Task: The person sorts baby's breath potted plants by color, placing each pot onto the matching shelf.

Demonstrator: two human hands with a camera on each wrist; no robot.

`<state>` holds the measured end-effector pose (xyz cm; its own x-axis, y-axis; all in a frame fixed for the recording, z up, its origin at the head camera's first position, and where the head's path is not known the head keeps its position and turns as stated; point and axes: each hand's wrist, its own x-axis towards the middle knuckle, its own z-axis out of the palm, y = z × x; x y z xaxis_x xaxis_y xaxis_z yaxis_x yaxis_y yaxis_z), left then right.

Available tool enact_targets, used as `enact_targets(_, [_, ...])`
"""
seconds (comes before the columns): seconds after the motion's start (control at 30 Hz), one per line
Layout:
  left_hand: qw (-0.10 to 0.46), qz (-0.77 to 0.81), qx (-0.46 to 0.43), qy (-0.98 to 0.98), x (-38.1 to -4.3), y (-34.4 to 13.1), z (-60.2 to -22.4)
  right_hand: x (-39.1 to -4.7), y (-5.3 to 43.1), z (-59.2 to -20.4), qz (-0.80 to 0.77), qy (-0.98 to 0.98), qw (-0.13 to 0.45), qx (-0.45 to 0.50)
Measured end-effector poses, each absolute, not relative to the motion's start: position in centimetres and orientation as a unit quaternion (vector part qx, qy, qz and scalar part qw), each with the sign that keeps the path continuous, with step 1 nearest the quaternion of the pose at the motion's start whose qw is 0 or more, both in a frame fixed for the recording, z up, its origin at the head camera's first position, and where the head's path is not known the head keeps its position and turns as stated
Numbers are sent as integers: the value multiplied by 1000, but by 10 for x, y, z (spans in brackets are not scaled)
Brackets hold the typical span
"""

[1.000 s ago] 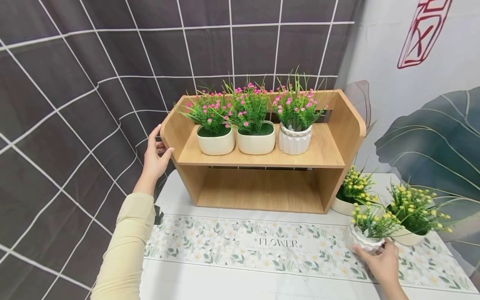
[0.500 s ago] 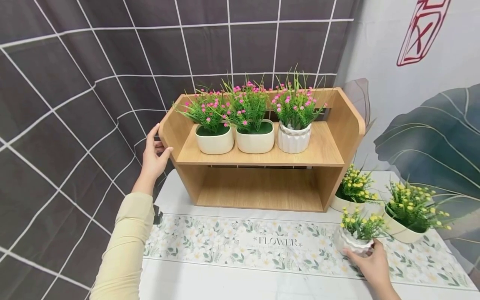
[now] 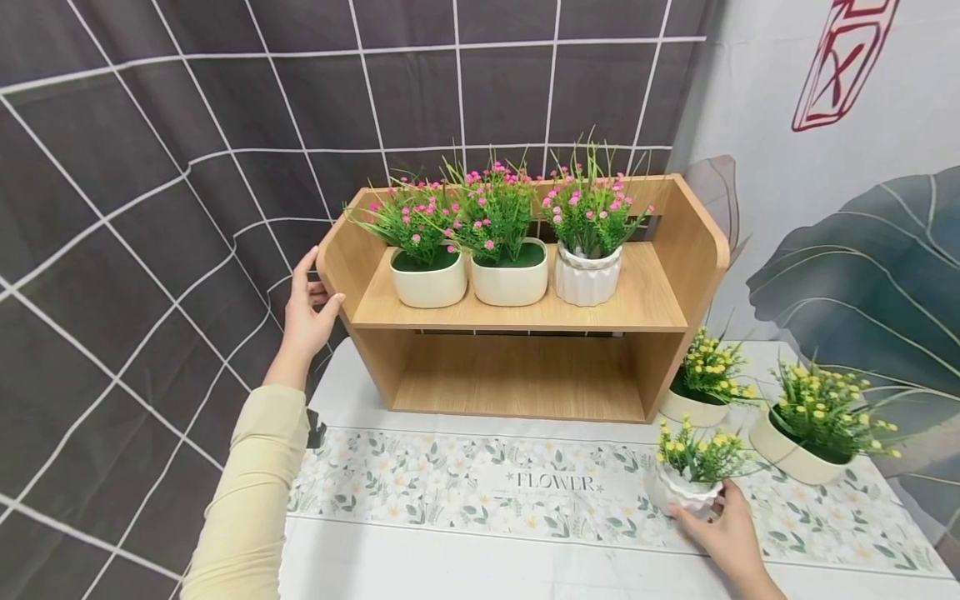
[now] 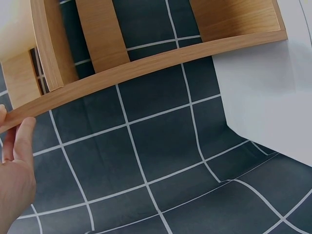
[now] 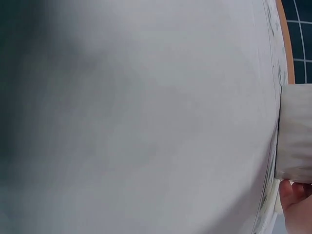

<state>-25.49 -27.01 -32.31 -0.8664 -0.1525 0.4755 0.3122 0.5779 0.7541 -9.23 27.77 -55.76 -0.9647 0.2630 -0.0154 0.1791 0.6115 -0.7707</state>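
My left hand grips the left side panel of a two-tier wooden shelf. In the left wrist view, the fingers lie on one side of the panel's edge. Down at the right, my right hand holds a white fluted pot of yellow flowers by its near right side, upright over the floral runner. I cannot tell whether its base touches. The right wrist view shows only the pale pot wall and some fingertips.
Three pots of pink flowers, including a white fluted one, line the upper board. Two cream oval pots of yellow flowers stand right of the shelf, one against it, one farther right. A floral runner crosses the white table.
My right hand has moved left along the runner with the white pot of yellow flowers, away from the cream pots. My left hand stays on the shelf panel.
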Motion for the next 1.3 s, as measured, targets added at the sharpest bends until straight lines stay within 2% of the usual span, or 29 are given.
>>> enact_targets(0.17, [258,-455,-50,-851,-255,-271,-324,-93,272,-559,419,-899,51,-115])
enact_targets(0.53, [251,-461,-51,-849,-254,-271,-323,-85,257,-561,378,-920,96,-21])
enact_targets(1.17, [249,-463,-49,-849,-255,-272,-323,-86,238,-553,418,-908,29,-10])
enact_targets(1.3, [250,-462,-50,-849,-255,-273,-324,-88,235,-555,435,-900,-9,-30])
